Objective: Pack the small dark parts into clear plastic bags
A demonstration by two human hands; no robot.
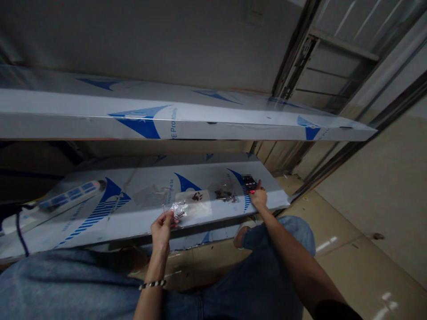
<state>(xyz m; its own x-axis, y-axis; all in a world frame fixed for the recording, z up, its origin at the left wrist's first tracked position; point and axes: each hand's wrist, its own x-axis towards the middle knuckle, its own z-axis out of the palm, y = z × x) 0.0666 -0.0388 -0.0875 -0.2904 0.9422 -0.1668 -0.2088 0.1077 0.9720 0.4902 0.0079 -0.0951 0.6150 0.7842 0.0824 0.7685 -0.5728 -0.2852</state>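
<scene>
My left hand (pixel 162 227) pinches a small clear plastic bag (pixel 176 208) with dark small parts in it, at the front edge of the lower shelf (pixel 116 218). My right hand (pixel 259 197) rests on that shelf further right, fingers closed on a small black device with a red part and a lit display (pixel 250 183). Between the hands lie loose dark small parts (pixel 197 195) on a pale sheet and another clear bag of parts (pixel 225 194).
A white power strip with blue sockets (pixel 68 194) lies at the left of the lower shelf, its cable hanging down. An upper shelf (pixel 187 120) in blue-printed film juts out overhead. My knees in jeans are below; a tan floor (pixel 376 213) lies to the right.
</scene>
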